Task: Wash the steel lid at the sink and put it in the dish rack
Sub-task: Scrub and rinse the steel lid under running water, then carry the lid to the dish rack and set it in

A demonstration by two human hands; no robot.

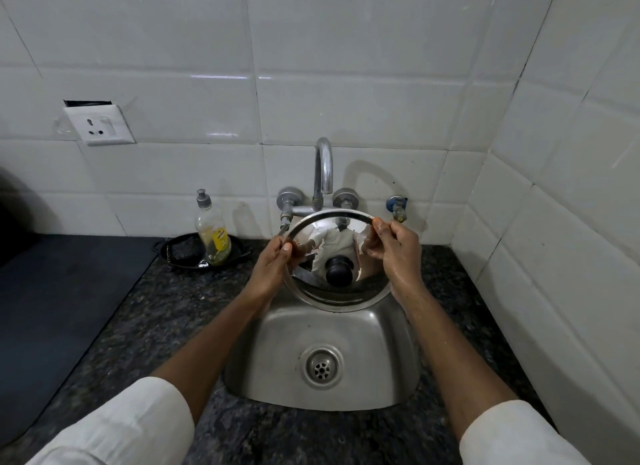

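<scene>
At the far left, a white wall socket [100, 125] is set into the tiles, well above the dark speckled stone tabletop [166, 312] and away from the wet area. Nearer the sink, a clear plastic dish-soap bottle with a grey cap and yellow label [212, 232] is stood in a shallow black dish [173, 248], where a dark scrubbing pad [183, 250] also seems to be kept; the dish is probably there to catch drips and keep the washing things within reach.

The left hand [273, 267] is closed on the left edge of the round polished steel lid with a black knob [332, 260], thumb over the rim and fingers behind. The lid is held clear of everything, tilted with its knobbed face toward the camera, just under the spout of the chrome swan-neck tap [323, 173] and above the back of the small stainless steel sink basin [329, 343]. This placement is judged to bring the lid under the water path and to let run-off fall into the basin rather than onto the tabletop. No running water can be made out.

The right hand [391, 246] is pinched on the upper right rim, so the lid is steadied from both sides and could be turned by its edge; the skin appears wet. The basin is empty around the drain strainer [322, 367]. A small blue-capped wall valve [398, 205] is seen to the right of the tap. No dish rack is in view.
</scene>
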